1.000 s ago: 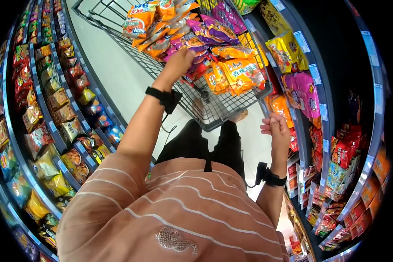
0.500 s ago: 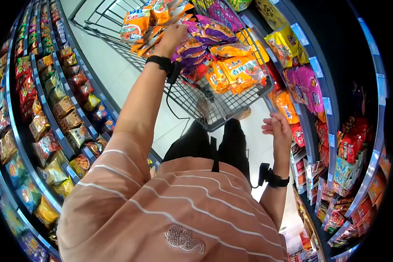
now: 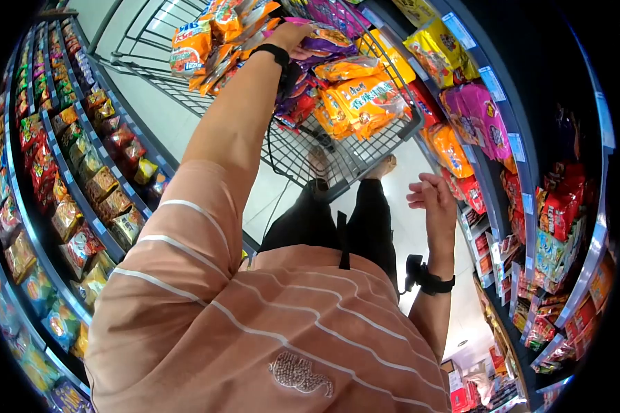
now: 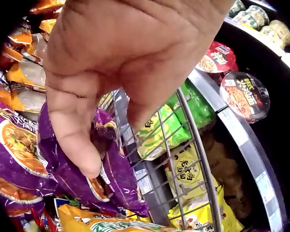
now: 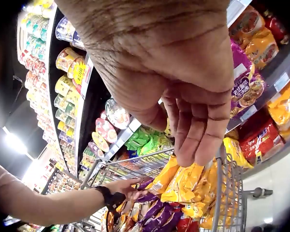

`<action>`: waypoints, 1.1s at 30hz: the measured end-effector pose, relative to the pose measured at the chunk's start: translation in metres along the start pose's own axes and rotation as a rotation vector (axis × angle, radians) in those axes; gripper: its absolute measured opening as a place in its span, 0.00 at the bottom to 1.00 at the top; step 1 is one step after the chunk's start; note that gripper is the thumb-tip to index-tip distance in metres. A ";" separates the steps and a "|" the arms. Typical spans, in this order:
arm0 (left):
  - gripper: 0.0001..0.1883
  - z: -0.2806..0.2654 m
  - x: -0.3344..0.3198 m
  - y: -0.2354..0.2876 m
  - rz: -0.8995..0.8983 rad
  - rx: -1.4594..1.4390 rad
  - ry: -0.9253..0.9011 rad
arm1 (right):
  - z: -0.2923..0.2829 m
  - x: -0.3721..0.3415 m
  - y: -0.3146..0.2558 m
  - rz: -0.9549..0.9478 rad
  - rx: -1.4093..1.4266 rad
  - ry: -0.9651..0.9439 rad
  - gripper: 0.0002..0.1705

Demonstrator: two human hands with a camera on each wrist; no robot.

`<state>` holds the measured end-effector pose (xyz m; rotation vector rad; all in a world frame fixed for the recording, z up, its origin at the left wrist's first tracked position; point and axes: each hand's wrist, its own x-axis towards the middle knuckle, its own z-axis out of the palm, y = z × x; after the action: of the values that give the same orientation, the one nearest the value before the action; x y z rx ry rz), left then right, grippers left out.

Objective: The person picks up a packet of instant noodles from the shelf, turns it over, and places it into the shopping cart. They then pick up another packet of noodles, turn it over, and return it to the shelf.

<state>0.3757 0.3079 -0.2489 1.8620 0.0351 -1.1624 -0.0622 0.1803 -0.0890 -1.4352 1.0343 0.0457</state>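
My left hand (image 3: 291, 38) reaches into a shopping cart (image 3: 337, 180) full of noodle packs. Its fingers touch a purple noodle pack (image 4: 63, 164), and the thumb stands apart from them in the left wrist view. Beside that hand, orange noodle packs (image 3: 191, 54) stand in a row on the left of the cart. Yellow-orange packs (image 3: 368, 103) lie at the cart's near end. My right hand (image 3: 434, 194) hangs in the air between the cart and the right shelf, fingers loosely bent and holding nothing.
A shelf of bagged food (image 3: 65, 213) runs along the left of the aisle. The right shelf (image 3: 492, 82) stands close to the cart, with yellow and purple packs (image 3: 477, 117) on it. Noodle bowls (image 4: 245, 96) sit on a shelf beyond the cart's side.
My left hand has moved from the purple packs to the orange ones, then right and farther forward onto a purple pack. The right hand stays beside the cart, fingers loose.
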 end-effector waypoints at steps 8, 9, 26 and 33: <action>0.18 0.006 0.021 -0.011 -0.032 -0.192 0.034 | -0.006 0.002 0.011 0.057 0.045 0.018 0.15; 0.17 0.008 0.019 -0.011 0.019 -0.218 0.066 | -0.006 0.003 0.009 0.060 0.043 0.012 0.15; 0.06 -0.047 -0.204 -0.028 0.450 -0.669 0.092 | 0.034 0.036 -0.055 -0.142 0.094 -0.251 0.18; 0.06 -0.011 -0.257 -0.045 0.451 -0.859 -0.151 | 0.096 0.033 -0.119 -0.204 0.247 -0.387 0.27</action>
<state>0.2208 0.4470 -0.0913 0.9531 0.0224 -0.7805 0.0806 0.2148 -0.0354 -1.2371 0.5531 0.0434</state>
